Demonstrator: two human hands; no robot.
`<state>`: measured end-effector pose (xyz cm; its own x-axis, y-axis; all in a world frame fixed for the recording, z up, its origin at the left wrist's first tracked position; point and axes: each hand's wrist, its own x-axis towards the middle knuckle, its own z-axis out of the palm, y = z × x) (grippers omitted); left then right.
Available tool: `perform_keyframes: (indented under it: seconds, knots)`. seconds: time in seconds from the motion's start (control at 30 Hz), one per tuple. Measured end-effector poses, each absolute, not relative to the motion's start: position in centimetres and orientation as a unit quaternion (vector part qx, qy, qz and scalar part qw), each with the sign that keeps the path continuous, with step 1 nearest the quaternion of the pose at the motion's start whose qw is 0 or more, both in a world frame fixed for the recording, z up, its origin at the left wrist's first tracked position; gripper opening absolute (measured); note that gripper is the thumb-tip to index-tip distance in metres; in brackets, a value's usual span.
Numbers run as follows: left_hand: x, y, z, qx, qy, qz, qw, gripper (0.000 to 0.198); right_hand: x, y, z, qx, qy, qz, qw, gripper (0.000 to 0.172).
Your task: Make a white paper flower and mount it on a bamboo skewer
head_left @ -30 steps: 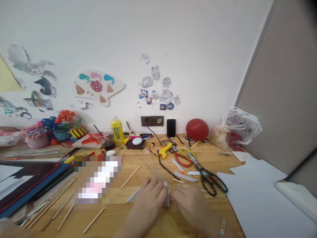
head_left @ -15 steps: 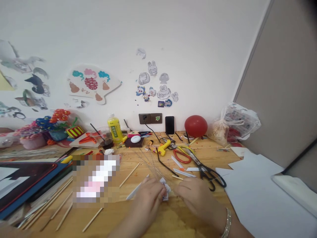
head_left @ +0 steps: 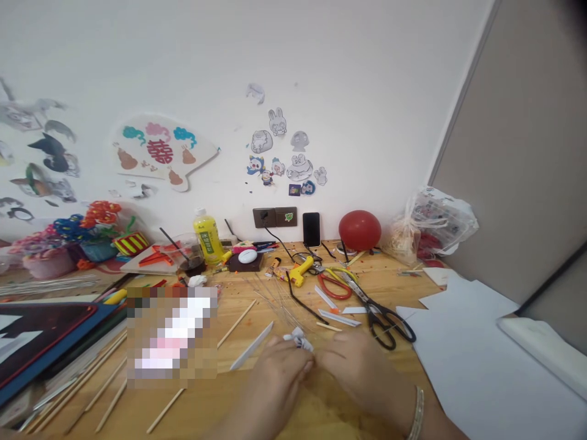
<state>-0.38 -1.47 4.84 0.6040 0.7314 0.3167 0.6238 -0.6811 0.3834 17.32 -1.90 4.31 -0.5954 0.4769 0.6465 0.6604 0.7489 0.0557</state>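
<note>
- table (head_left: 215, 406): wooden, strewn with sticks.
- white sheet (head_left: 468, 366): at 3 o'clock from the hands.
- left hand (head_left: 279, 374) and right hand (head_left: 362, 370): fingers curled tight, both pinching the crumpled white scrap (head_left: 299, 338), which pokes out at their 12 o'clock.
- black scissors (head_left: 383, 318): at 2 o'clock.

your left hand (head_left: 279, 373) + right hand (head_left: 362, 373) meet low centre, pinching a crumpled white paper bit (head_left: 299, 338) | white strip (head_left: 252, 354) just left of it | black scissors (head_left: 383, 315) right | white sheets (head_left: 472, 366) far right | wood table (head_left: 220, 403)
</note>
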Motion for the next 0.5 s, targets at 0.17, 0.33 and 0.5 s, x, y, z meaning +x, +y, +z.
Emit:
perform_keyframes:
  seconds: [0.17,0.33,0.5]
  knots:
    - [-0.4,-1.6,5.1,0.889,0.394,0.192,0.132,0.025,17.1,-1.7,3.6,-0.313,-0.892,-0.179,0.272,0.033]
    - [-2.0,-0.4,6.6,0.862,0.422,0.223,0.172,0.029,20.3,-0.5,4.9,-0.361,-0.874,-0.183,0.267,0.030]
    - [-4.2,1.4,6.6,0.760,0.476,0.330,0.295,0.040,22.7,-0.1,6.1,-0.417,-0.819,-0.120,0.375,0.023]
